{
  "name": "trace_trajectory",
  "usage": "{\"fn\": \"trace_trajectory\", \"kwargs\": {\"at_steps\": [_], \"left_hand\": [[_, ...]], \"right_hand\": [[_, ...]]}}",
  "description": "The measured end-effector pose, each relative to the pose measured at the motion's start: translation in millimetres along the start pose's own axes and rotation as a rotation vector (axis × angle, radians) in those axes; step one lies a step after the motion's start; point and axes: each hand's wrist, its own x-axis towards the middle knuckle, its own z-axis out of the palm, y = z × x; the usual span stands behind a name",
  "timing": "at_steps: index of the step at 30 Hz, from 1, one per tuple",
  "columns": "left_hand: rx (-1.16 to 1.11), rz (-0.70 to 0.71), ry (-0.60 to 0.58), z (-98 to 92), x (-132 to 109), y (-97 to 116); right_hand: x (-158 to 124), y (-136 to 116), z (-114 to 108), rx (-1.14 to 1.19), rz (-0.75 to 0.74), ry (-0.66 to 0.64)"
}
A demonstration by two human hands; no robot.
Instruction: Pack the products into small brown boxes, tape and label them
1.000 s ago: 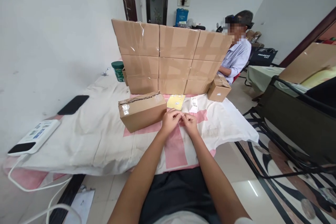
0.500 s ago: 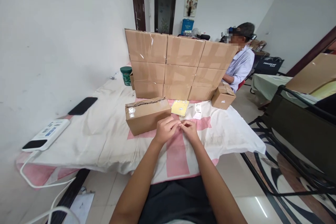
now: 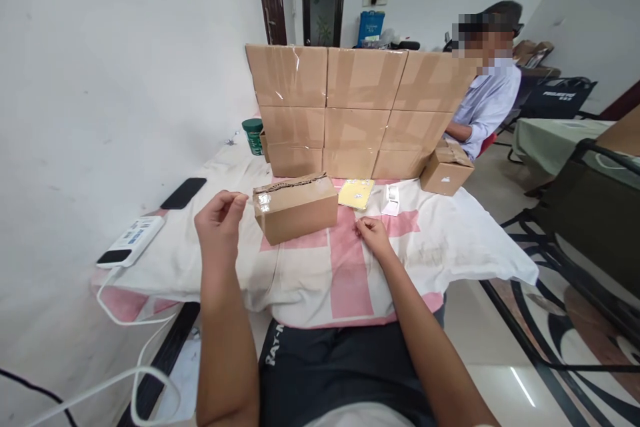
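My left hand (image 3: 220,215) is raised beside the left end of a long cardboard box (image 3: 299,215), thumb and fingers pinched together. Whatever it pinches, if anything, is too small to make out. Just above the pink stripe of the tablecloth (image 3: 351,287), my right hand (image 3: 373,235) also has its fingertips pressed together; what is in them cannot be seen. Beyond it lie a flat yellow square (image 3: 356,194) with small pale marks and a small white piece (image 3: 391,200) that looks like folded card or plastic.
A wall of stacked cardboard boxes (image 3: 357,123) spans the table's back, with a smaller box (image 3: 447,168) at its right. To the left are a green tub (image 3: 253,137), a black phone (image 3: 183,193) and a white power strip (image 3: 133,240) with a cable. A person (image 3: 493,100) sits behind the boxes.
My hands were together in front of the box. The left has moved up and left past the box's end; the right has stayed near its place. The view has shifted slightly.
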Motion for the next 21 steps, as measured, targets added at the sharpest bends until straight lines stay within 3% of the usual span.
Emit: {"fn": "trace_trajectory", "kwargs": {"at_steps": [2, 4, 6, 8, 13, 21], "left_hand": [[0.055, -0.043, -0.1, -8.6, 13, 0], [0.179, -0.086, -0.287, -12.1, 29, 3], [0.346, -0.109, -0.466, -12.1, 46, 6], [0.5, -0.105, -0.568, -9.9, 61, 8], [0.688, -0.171, -0.722, -3.0, 87, 6], [0.645, -0.289, -0.779, 5.1, 104, 6]], "right_hand": [[0, 1, 0, -0.008, -0.006, -0.01], [0, 1, 0, -0.012, -0.009, -0.016], [1, 2, 0, -0.013, -0.013, -0.019], [2, 2, 0, -0.014, -0.018, -0.02], [2, 4, 0, -0.02, -0.026, -0.035], [1, 2, 0, -0.061, -0.024, -0.068]]}}
